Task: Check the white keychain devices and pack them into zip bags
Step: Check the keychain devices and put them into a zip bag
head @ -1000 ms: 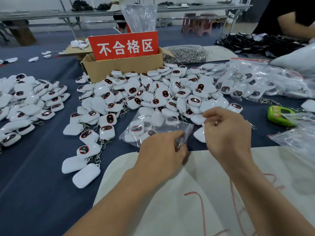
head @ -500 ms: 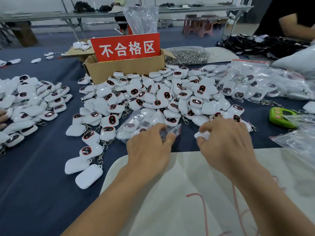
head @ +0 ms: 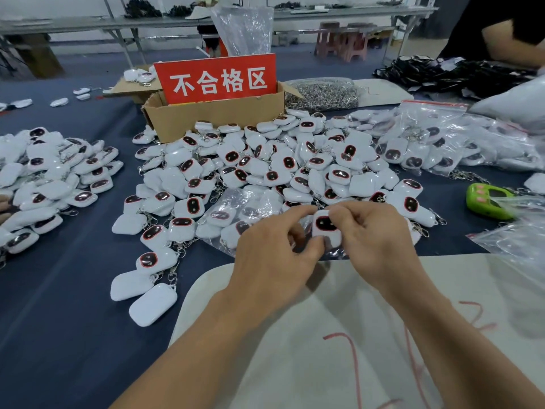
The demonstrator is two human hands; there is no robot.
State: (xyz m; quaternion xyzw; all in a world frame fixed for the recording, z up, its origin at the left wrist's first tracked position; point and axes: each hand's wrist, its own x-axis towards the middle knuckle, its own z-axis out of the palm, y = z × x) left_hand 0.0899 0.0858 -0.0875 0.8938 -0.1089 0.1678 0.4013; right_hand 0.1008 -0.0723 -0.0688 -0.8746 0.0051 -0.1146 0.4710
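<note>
Fingers (head: 290, 215) of the left hand (head: 274, 261) and fingers (head: 354, 213) of the right hand (head: 380, 240) close narrowly on one white keychain device (head: 326, 228). It is held upright between them, its dark red-rimmed window facing the camera. The left forefinger reaches over the device's top left corner and the left thumb presses at its lower edge. The right thumb and forefinger pinch its top right corner, with the other right fingers curled behind.

Just beyond and left of the left fingers lies a clear zip bag (head: 236, 202) with several devices already inside. Its near end runs under both sets of fingers, and whether either hand also holds it cannot be told.

Beyond the fingers spreads a big pile of devices (head: 265, 160), some window up, some face down, with metal clips showing among them. Behind that pile stands a cardboard box (head: 212, 119) carrying a red sign (head: 216, 79) with white characters. A heap of metal rings (head: 324, 94) lies to the right of the box.

Well to the left of the left fingers is a second pile (head: 53, 172). Beyond and to the right of the right fingers lie filled bags (head: 436, 143), and a green gadget (head: 486, 200) sits directly to the right.

Nearer than the fingers, under both wrists, a pale mat (head: 324, 335) with red marks covers part of the blue-clothed counter (head: 59, 320). Another person's arm (head: 513, 39) shows far beyond the right fingers.
</note>
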